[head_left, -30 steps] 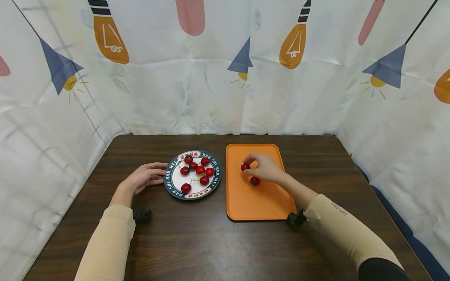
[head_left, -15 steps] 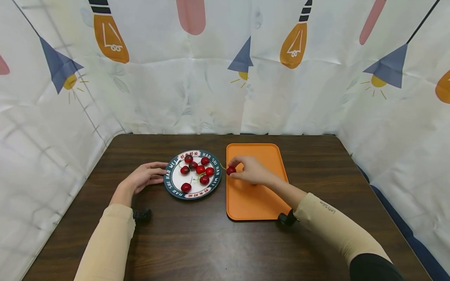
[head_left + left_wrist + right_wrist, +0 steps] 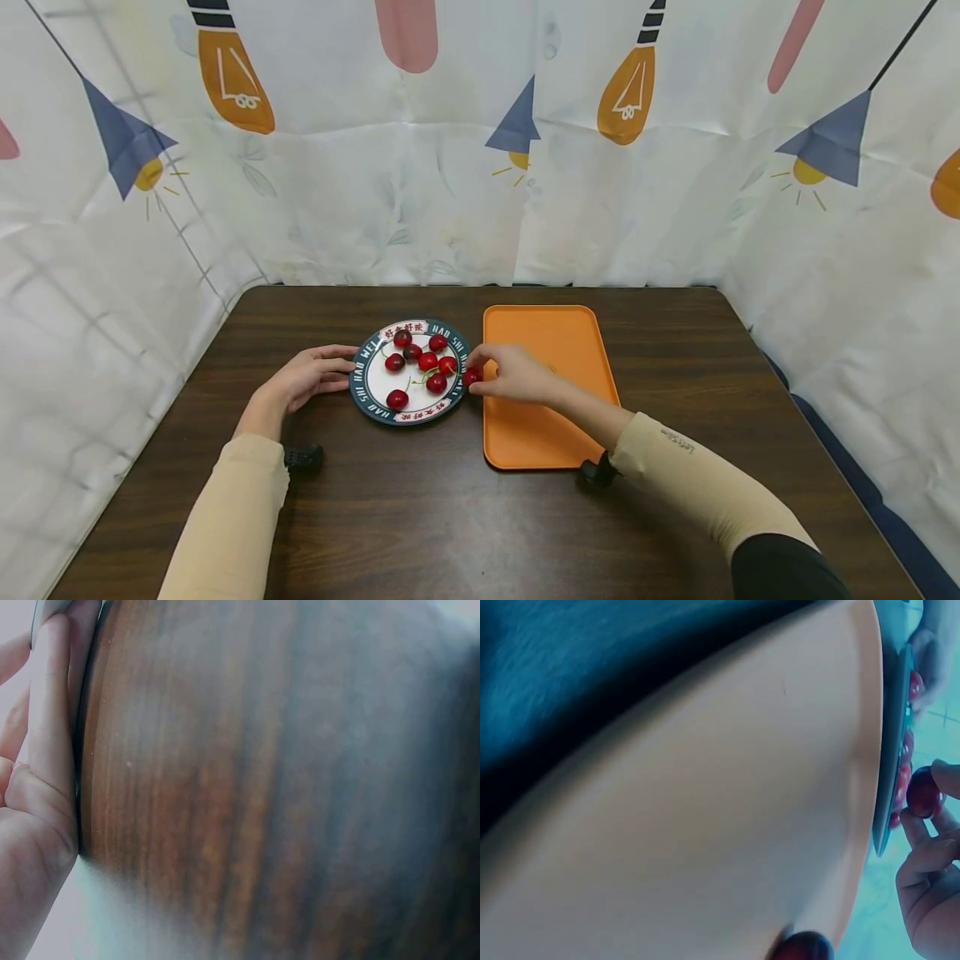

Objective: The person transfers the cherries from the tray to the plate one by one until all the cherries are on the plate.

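My right hand [image 3: 517, 375] pinches a dark red cherry [image 3: 472, 377] between thumb and fingertips, right at the right rim of the plate. In the right wrist view this cherry [image 3: 924, 792] shows whole, held in front of the plate [image 3: 889, 780]. The round plate [image 3: 362, 390], white with a dark lettered rim, bears several red cherries [image 3: 397, 400], some with green stems. My left hand [image 3: 311, 379] rests its extended fingertips on the plate's left rim. Another cherry [image 3: 804, 946] lies on the orange tray [image 3: 525, 442]; in the head view my right hand mostly hides it.
The tray lies just right of the plate on a dark wooden table [image 3: 420, 517]. A patterned white curtain [image 3: 450, 208] stands behind the table and along both sides. Each wrist wears a black strapped device, such as the left one [image 3: 303, 459].
My right hand has carried the pinched cherry leftward from the middle of the tray to the plate's right rim. The left hand has stayed at the plate's left edge.
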{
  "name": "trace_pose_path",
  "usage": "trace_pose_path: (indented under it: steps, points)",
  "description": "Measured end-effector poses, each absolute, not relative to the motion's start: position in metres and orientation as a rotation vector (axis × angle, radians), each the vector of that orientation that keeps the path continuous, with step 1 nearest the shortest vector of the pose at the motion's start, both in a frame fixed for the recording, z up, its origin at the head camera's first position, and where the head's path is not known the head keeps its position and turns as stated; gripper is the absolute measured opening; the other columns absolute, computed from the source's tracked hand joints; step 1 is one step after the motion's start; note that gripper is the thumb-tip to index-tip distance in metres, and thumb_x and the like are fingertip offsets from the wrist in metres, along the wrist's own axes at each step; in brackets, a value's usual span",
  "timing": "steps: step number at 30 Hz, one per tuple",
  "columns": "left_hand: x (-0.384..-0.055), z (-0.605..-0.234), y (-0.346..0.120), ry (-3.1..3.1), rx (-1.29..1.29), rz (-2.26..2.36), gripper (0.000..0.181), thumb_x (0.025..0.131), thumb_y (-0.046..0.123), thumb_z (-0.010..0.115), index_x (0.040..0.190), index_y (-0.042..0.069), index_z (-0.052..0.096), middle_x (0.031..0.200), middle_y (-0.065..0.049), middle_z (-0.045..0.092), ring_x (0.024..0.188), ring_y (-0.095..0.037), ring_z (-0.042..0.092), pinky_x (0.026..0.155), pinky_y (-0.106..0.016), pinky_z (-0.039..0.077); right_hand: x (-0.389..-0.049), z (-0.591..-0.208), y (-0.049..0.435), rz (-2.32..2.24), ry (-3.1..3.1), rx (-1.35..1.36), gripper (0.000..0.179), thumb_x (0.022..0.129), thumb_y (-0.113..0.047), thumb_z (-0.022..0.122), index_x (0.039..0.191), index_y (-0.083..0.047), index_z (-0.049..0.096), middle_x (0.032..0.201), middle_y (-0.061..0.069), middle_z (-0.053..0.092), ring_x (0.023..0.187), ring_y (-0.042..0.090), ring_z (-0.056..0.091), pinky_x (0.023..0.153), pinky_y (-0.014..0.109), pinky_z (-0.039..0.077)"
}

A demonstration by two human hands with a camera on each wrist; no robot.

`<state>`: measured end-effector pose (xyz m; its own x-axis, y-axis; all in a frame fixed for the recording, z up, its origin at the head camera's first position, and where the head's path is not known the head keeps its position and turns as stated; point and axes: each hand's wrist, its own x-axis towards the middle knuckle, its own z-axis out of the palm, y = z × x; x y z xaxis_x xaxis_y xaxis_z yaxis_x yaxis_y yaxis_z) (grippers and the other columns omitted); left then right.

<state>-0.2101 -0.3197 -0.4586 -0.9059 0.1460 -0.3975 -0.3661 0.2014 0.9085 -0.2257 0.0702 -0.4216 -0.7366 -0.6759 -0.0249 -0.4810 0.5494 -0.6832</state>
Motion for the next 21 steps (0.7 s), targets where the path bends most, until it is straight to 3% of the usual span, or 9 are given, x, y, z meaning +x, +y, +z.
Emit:
trace_pose_path:
  steps: [9, 21]
  points:
    - [-0.211, -0.460, -0.320, 2.083, -0.205, 1.769, 0.062, 0.103, 0.021, 0.065, 0.155, -0.001, 0.041, 0.140, -0.021, 0.051, 0.098, -0.014, 0.070, 0.091, -0.031, 0.058, -0.220, -0.425, 0.054, -0.974, 2.476, -1.033, 0.032, 0.092, -0.019, 0.079, 0.120, -0.009, 0.067, 0.113, 0.002, 0.069, 0.105, 0.025, 0.062, 0.087, 0.032, 0.053]
    - [-0.210, -0.459, -0.320, 2.078, -0.210, 1.768, 0.062, 0.103, 0.022, 0.065, 0.156, 0.000, 0.040, 0.145, -0.024, 0.045, 0.099, -0.013, 0.069, 0.092, -0.031, 0.057, -0.219, -0.430, 0.039, -0.944, 2.469, -1.047, 0.030, 0.092, -0.025, 0.080, 0.116, -0.015, 0.067, 0.111, -0.003, 0.068, 0.103, 0.016, 0.060, 0.087, 0.026, 0.052]
